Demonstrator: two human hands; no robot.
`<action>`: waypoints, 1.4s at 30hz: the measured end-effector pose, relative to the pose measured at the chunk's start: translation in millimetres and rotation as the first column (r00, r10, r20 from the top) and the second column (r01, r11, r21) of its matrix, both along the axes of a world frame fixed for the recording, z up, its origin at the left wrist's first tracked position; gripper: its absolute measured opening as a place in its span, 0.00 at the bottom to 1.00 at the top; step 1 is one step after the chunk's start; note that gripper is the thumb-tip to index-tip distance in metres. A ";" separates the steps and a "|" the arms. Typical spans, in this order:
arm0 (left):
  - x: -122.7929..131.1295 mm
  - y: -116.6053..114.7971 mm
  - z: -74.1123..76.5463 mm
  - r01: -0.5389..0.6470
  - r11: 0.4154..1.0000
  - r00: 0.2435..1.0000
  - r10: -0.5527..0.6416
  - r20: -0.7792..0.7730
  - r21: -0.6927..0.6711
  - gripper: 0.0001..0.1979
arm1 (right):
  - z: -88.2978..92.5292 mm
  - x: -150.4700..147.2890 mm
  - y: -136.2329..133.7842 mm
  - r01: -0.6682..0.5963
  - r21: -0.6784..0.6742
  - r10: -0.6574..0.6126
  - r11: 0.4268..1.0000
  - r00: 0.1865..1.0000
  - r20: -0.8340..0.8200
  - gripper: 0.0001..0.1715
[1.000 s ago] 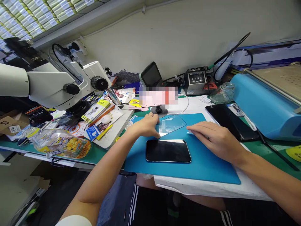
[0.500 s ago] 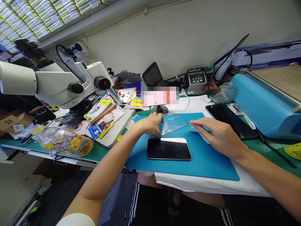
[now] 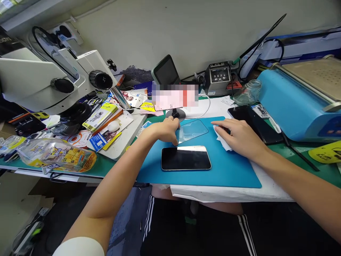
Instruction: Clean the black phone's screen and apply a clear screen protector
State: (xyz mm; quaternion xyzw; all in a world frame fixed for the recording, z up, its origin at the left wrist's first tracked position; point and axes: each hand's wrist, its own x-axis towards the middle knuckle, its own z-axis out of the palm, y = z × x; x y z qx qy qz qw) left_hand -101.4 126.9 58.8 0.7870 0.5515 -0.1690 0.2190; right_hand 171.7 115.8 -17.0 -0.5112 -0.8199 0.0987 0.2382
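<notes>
A clear glass screen protector (image 3: 195,131) with a dark outline lies over the blue mat (image 3: 229,174). My left hand (image 3: 167,128) holds its left end, thumb on the near edge and fingers at the far edge. My right hand (image 3: 237,137) is low over the mat, right of the protector, its fingers and thumb around a crumpled white wipe (image 3: 223,141). The palm hides part of that wipe. Nearer to me a phone (image 3: 185,158) with a black screen lies face up on the mat, untouched by either hand.
A microscope (image 3: 80,78) and a plastic jar (image 3: 61,154) stand at left. Behind the mat are a lit phone on a stand (image 3: 174,114) and a soldering station (image 3: 218,76). At right lie a dark phone (image 3: 255,124), a glass jar (image 3: 249,93) and a blue machine (image 3: 290,110).
My right hand has come down onto the mat, its fingers flatter over the white wipe. My left hand keeps its hold on the protector. The camera view has tilted and shifted.
</notes>
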 end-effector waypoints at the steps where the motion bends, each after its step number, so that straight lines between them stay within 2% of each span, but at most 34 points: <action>1: 0.2 -0.9 0.5 -0.004 1.000 1.000 0.004 -0.004 0.002 0.42 | -0.6 -1.4 0.0 0.000 -0.020 0.000 1.000 1.000 0.022 0.27; 4: 1.6 -2.3 2.3 -0.014 1.000 1.000 0.014 -0.017 -0.008 0.47 | -1.9 -7.1 -0.3 0.018 -0.065 -0.011 0.998 0.995 0.103 0.29; 9: 4.1 -0.5 4.0 -0.011 1.000 0.999 0.010 -0.032 -0.023 0.46 | -2.9 -10.8 0.7 -0.010 -0.093 0.021 0.996 0.992 0.123 0.31; 15: 4.0 2.1 1.5 -0.012 1.000 1.000 0.012 -0.017 -0.015 0.37 | -2.8 -8.1 2.6 -0.048 -0.091 0.058 0.995 0.992 0.108 0.32; 21: 7.3 1.3 1.7 -0.020 0.999 1.000 0.021 -0.004 0.028 0.48 | -1.6 -7.9 2.0 -0.079 -0.023 0.081 0.997 0.994 0.070 0.28; 25: 6.4 -5.7 -1.6 0.003 0.998 0.999 -0.006 0.037 0.069 0.46 | 1.5 -8.3 0.3 -0.073 -0.037 0.073 0.997 0.997 0.000 0.29; 30: 5.4 -21.4 -11.6 0.067 0.975 0.986 -0.098 0.138 0.213 0.38 | 4.7 -10.2 -1.0 -0.028 -0.098 0.022 0.995 0.998 -0.058 0.32; 34: 14.6 -27.5 -16.7 0.146 0.915 0.979 -0.188 0.077 0.376 0.32 | 1.9 -9.5 0.8 -0.029 -0.079 0.024 0.996 0.998 -0.064 0.29; 38: 22.9 -27.2 -13.7 0.191 0.864 0.975 -0.223 0.014 0.465 0.34 | -0.5 -7.0 2.1 -0.020 -0.073 0.011 0.997 0.993 -0.114 0.26; 42: 11.9 -38.0 -9.0 0.169 0.835 0.971 -0.231 0.054 0.523 0.39 | 4.3 -5.9 -2.2 -0.023 -0.057 0.010 0.998 0.975 -0.224 0.24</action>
